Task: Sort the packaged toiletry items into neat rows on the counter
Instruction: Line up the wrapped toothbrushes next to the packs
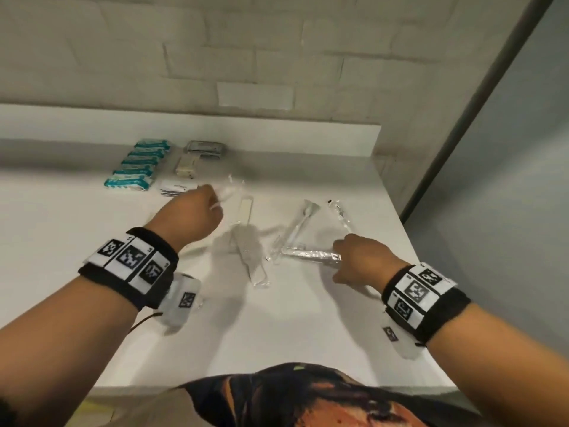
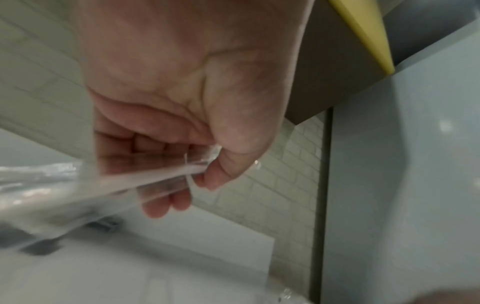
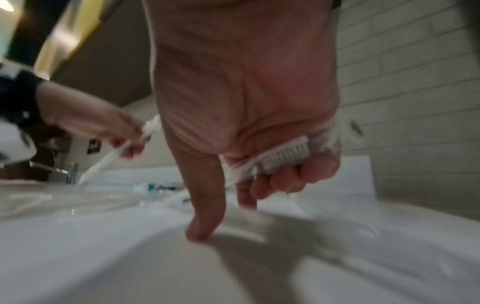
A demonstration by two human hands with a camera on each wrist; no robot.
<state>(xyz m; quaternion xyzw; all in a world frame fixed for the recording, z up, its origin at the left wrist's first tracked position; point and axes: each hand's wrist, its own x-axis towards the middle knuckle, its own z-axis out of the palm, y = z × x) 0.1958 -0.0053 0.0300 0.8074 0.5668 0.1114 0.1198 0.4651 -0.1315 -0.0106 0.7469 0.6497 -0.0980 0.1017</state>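
Observation:
My left hand [image 1: 212,204] is raised over the middle of the white counter [image 1: 308,328] and pinches a clear-wrapped toothbrush [image 1: 229,191]. In the left wrist view the thumb and fingers [image 2: 166,207] pinch the wrapper's [image 2: 145,183] end. My right hand [image 1: 340,261] is low at the right and grips another wrapped toothbrush [image 1: 308,254] lying crosswise. In the right wrist view its fingers [image 3: 298,176] curl round the bristle head [image 3: 283,154], and the index finger [image 3: 205,222] points down at the counter. A row of teal packets [image 1: 135,167] lies at the back left.
A wrapped comb [image 1: 251,260], a white flat stick [image 1: 246,211] and two more wrapped toothbrushes [image 1: 297,224] [image 1: 340,215] lie loose mid-counter. A grey box [image 1: 204,147], a cream item [image 1: 186,166] and white sachets [image 1: 177,189] sit beside the teal row. The counter ends at the right.

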